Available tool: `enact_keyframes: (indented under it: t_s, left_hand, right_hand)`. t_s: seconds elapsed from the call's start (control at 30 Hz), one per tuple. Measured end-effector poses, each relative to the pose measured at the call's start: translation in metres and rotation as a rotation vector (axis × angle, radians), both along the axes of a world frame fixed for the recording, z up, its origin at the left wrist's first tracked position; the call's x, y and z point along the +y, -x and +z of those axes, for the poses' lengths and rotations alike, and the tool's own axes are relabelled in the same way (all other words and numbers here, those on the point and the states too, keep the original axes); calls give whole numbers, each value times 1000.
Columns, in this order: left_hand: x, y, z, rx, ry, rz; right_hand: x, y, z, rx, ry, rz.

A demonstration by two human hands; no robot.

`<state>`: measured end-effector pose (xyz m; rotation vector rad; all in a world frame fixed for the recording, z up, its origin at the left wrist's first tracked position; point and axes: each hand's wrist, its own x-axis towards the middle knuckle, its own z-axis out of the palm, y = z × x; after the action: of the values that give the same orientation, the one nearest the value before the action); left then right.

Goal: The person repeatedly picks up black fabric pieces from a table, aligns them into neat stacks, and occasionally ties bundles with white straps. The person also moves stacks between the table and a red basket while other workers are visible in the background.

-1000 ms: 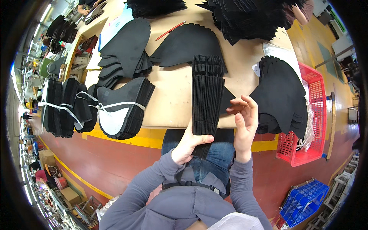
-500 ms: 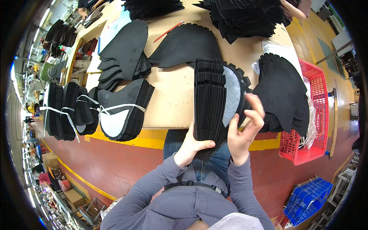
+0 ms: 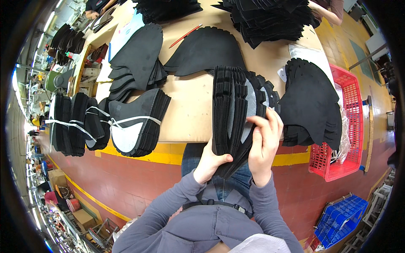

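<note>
A thick stack of black notched cut pieces (image 3: pixel 230 109) with light grey backing stands on edge at the table's front. My left hand (image 3: pixel 209 162) is closed around its lower left end, thumb across the front. At the stack's right side my right hand (image 3: pixel 265 145) has its fingers bent over several separated layers, thumb against them. Grey backing shows in the gaps between the fanned layers. Just right of that hand lies a loose pile of black cut pieces (image 3: pixel 312 101). A single-looking flat black piece (image 3: pixel 206 50) rests behind the stack.
Bundles of black pieces tied with white strips (image 3: pixel 137 122) line the table's left front. Behind them is a fanned black pile (image 3: pixel 137 55). A red pencil (image 3: pixel 185 36) lies farther back. A red crate (image 3: pixel 358 122) is at the right, a blue crate (image 3: pixel 341 219) lower down. Another person's arm (image 3: pixel 331 14) shows at the far right.
The stack has spread into several separated groups of layers. My right hand has shifted slightly left and in, its fingers now among the layers. My left hand keeps its hold.
</note>
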<state>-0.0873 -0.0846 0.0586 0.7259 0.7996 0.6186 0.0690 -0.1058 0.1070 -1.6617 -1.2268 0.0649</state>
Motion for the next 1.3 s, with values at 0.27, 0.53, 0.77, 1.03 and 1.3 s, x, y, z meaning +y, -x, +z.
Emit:
enact_keyframes:
  t_s: [0.27, 0.53, 0.77, 1.03, 1.3]
  left_hand:
    - [-2, -1, -2, 33, -69, 13]
    - [-2, 2, -14, 10, -116, 19]
    - [1, 3, -17, -3, -118, -11]
    - [3, 1, -16, -5, -159, 3]
    - [1, 2, -18, -23, -166, 31]
  right_hand:
    - [1, 5, 3, 187, -78, -97]
    - [2, 8, 5, 118, -28, -114]
    - [-1, 12, 9, -172, 174, -133]
    - [3, 12, 10, -63, 114, -124]
    - [4, 15, 8, -130, 100, -114]
